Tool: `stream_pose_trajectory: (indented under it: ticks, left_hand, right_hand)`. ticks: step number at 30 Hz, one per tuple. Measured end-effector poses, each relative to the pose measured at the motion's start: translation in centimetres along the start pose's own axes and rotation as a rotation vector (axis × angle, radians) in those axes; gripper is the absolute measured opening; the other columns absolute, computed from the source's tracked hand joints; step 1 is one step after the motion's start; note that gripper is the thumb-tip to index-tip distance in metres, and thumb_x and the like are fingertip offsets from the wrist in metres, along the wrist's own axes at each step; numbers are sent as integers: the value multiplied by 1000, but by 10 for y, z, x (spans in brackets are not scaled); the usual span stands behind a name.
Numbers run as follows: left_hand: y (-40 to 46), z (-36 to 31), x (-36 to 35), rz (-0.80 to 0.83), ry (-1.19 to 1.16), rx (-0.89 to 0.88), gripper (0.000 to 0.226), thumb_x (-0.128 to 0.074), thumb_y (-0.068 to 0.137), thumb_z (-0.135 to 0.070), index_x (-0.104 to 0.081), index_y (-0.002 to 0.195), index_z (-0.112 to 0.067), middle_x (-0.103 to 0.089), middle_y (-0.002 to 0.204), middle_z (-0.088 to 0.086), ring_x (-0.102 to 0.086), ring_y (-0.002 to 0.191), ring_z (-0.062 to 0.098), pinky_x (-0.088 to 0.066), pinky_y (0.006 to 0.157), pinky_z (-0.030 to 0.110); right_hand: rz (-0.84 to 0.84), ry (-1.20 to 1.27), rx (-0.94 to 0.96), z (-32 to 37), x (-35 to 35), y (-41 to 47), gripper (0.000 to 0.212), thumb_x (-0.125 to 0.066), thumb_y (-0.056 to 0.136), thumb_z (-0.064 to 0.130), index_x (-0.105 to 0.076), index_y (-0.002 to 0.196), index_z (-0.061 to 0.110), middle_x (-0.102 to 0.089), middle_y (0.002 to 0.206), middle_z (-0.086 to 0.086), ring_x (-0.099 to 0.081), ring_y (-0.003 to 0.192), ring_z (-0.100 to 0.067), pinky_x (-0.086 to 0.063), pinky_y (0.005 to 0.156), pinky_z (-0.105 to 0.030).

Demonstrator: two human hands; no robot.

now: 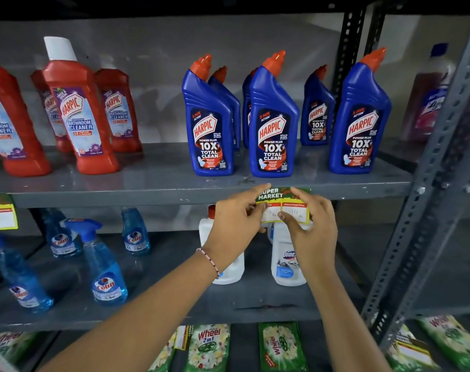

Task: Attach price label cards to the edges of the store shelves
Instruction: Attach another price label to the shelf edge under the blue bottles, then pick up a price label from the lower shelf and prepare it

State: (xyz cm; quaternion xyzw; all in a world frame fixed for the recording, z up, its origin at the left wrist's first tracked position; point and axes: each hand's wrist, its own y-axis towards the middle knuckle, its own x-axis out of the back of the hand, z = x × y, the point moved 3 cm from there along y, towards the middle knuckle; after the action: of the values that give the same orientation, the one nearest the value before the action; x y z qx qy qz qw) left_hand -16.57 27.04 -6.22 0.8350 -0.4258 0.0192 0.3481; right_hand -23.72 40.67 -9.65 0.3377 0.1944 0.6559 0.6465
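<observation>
Pressing a green, red and yellow paper price label card (283, 205) against the grey metal shelf edge (148, 197) under the blue cleaner bottles (273, 124), the left hand (235, 221) and right hand (313, 224) are each pinching it in a closed grip; seemingly fixing it; next comes smoothing it flat.

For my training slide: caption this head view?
Both hands press a green-and-yellow price card onto the grey metal shelf edge.

A shop: grey metal shelves (174, 183) stocked with rows of blue toilet cleaner bottles (273, 124), glass-cleaner sprays (105, 267) and detergent packets (208, 347), with a "Super Market" price card (283, 206) at the shelf's front edge.
</observation>
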Motion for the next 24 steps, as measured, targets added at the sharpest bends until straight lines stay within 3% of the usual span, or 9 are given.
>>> stream_pose_trajectory:
  ticks: [4,6,8,10,13,18,21,24]
  left_hand:
    - [3,2,0,3,13,28,37,-64,90,-14,-63,126,-25,-65,79,-4,-63,54,5,-63,56,33]
    - [7,4,4,-23,7,52,33,-64,91,-19,-65,124,-24,-67,79,-1,-63,48,7,-62,51,37]
    - [11,5,9,-55,-13,82,32,-65,90,-21,-67,121,-23,-69,73,-1,-62,43,12,-60,45,39]
    - [13,5,14,-73,-30,105,31,-68,88,-22,-68,119,-22,-67,64,2,-60,42,19,-58,42,36]
    - [13,7,20,-110,-71,139,27,-68,88,-23,-70,115,-22,-66,61,9,-58,42,21,-55,39,31]
    - [-8,19,36,-136,-157,100,22,-61,93,-18,-71,112,-20,-63,60,18,-57,40,20,-52,38,25]
    - [-33,43,49,-63,-69,5,23,-62,92,-16,-72,112,-20,-65,58,7,-63,44,21,-57,45,29]
    - [-55,87,61,-20,34,68,21,-65,88,-9,-74,107,-13,-71,65,9,-68,52,18,-62,56,36]
  right_hand:
    - [-49,-47,65,-4,-3,-3,46,-73,85,7,-62,127,22,-49,113,-2,-46,103,18,-37,86,1]
    - [-83,-104,107,-5,-5,-6,41,-70,89,16,-62,129,23,-50,113,-8,-47,103,9,-40,93,-12]
    - [-111,-228,87,-6,-7,-10,38,-63,93,28,-59,131,32,-50,117,-7,-50,105,-10,-39,93,-34]
    - [-141,-377,53,-5,-7,-13,37,-57,95,34,-57,132,39,-50,122,-7,-48,111,-24,-32,90,-41]
    - [-221,-460,-8,-9,2,-13,35,-58,95,36,-59,130,41,-50,125,-9,-45,116,-30,-32,94,-49]
    - [-373,-195,-228,-19,16,-25,35,-48,95,41,-61,125,31,-54,127,-6,-42,120,-22,-23,103,-51]
    - [-345,-98,-280,-29,3,-50,32,-45,96,43,-54,121,27,-60,118,-6,-50,116,-25,-34,104,-62]
    - [-211,-32,-380,-37,-24,-79,21,-48,94,41,-52,114,39,-59,103,22,-58,108,-24,-45,94,-65]
